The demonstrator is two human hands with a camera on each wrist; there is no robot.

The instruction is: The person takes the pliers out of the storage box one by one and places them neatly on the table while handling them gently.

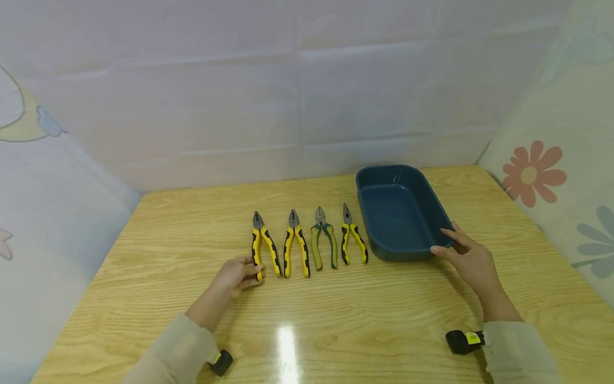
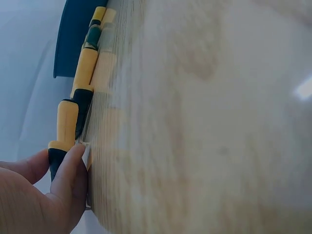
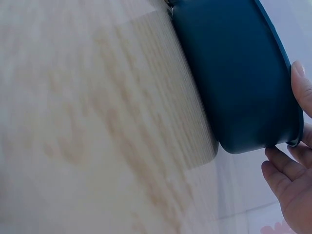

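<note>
My left hand (image 1: 238, 276) pinches the left handle of the leftmost yellow-and-black pliers (image 1: 258, 221), which lie with handles spread on the wooden table. In the left wrist view, thumb and fingers lie on either side of that black-and-yellow handle (image 2: 66, 122). To its right lie another yellow-and-black pair of pliers (image 1: 293, 220), green-handled pliers (image 1: 320, 216) and smaller needle-nose pliers (image 1: 347, 215), jaws pointing away from me. My right hand (image 1: 472, 261) grips the near right corner of a deep blue plastic bin (image 1: 398, 213), thumb at the rim and fingers along the side.
The wood-grain table (image 1: 345, 325) reaches back to a pale, creased sheet (image 1: 240, 106). Patterned side panels stand left and right, the right one with a red flower (image 1: 529, 175). Black devices (image 1: 461, 341) are strapped at both wrists.
</note>
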